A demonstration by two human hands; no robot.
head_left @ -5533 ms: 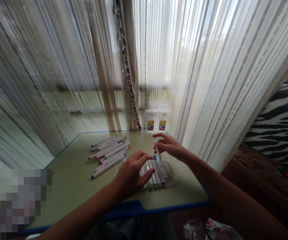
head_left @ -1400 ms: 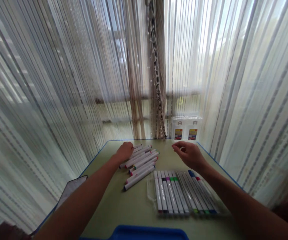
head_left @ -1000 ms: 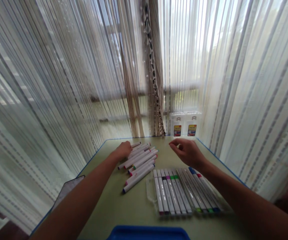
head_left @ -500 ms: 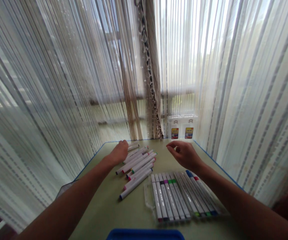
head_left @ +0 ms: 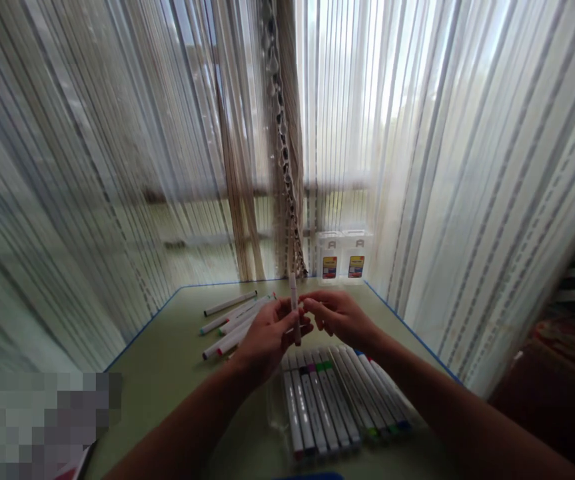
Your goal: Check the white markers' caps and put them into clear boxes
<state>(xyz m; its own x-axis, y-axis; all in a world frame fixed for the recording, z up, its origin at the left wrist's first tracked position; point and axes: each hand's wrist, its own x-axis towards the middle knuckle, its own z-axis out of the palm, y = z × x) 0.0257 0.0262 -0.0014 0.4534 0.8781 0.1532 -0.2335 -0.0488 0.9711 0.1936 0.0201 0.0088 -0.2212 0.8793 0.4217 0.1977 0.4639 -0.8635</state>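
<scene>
A white marker stands nearly upright, held between the thumb and fingers of my left hand. Close at its right side is my right hand, fingers bent and the fingertips drawn together; whether they touch the marker or hold something small is unclear. Below both hands lies a clear case filled with a row of white markers, some with purple, green, blue or red caps. Loose white markers are spread on the table left of my left hand, partly covered by it.
The pale green table has a blue edge. Two clear cases with yellow-red labels stand at its far side before the string curtains. A blue object peeks in at the bottom edge.
My left hand has come from the loose pile toward the middle with a marker in it. My right hand has moved left to meet it. The view has shifted slightly right.
</scene>
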